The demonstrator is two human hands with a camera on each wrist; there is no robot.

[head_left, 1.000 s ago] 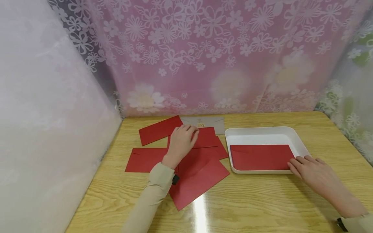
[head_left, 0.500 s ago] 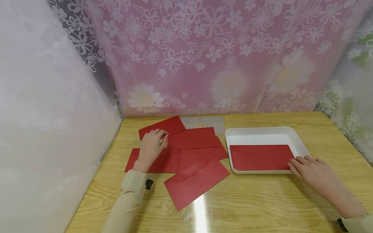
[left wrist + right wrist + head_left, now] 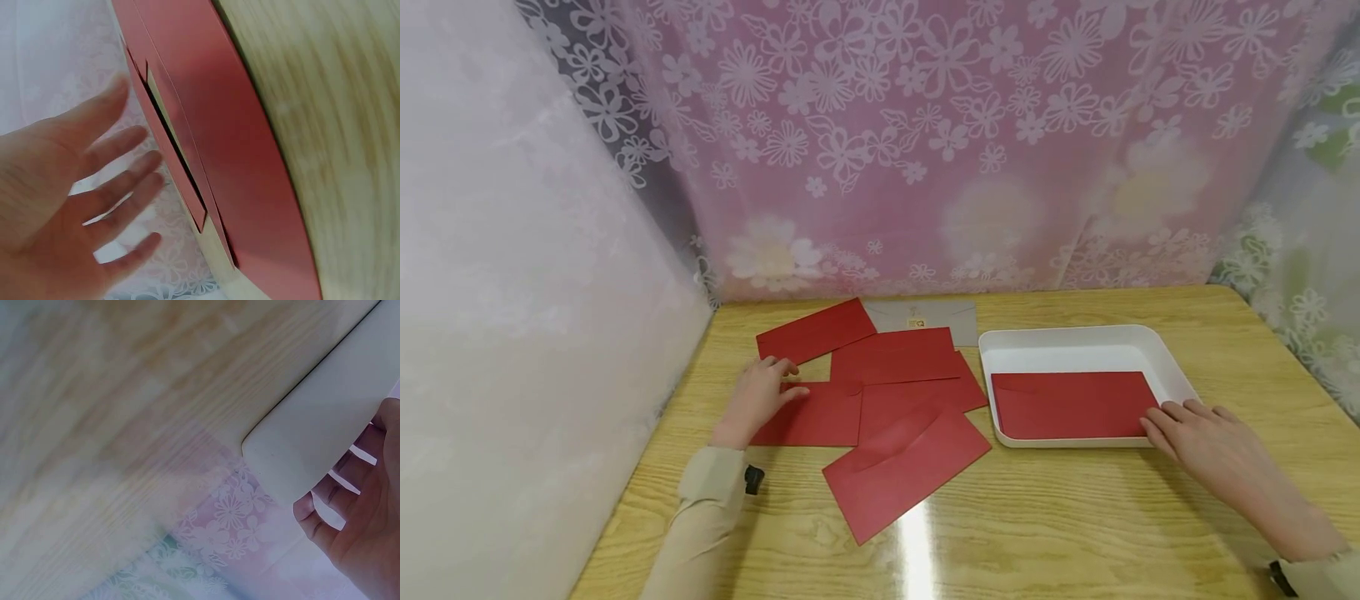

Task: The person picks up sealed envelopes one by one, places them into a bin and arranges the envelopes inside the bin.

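My left hand (image 3: 752, 398), fingers spread, hovers at the left end of a red envelope (image 3: 820, 417) with nothing between thumb and fingers. In the left wrist view the hand (image 3: 94, 187) has its palm showing beside the red envelopes (image 3: 231, 131). My right hand (image 3: 1206, 442) grips the near right corner of a white tray (image 3: 1067, 337), fingers bent over the rim. That grip also shows in the right wrist view, where the fingers (image 3: 337, 497) lie along the edge of the tray wall (image 3: 306, 437). One red envelope (image 3: 1075, 406) lies inside the tray.
Several more red envelopes overlap in a loose spread, one tilted at the back left (image 3: 816, 327) and one angled at the front (image 3: 910, 483). A grey envelope (image 3: 925, 317) with a gold mark lies behind them. Curtains border the wooden table (image 3: 1037, 525) at back and sides.
My left hand has moved left and toward me, from above the middle envelopes to the left envelope's end, and its fingers have spread. My right hand and the tray have stayed put.
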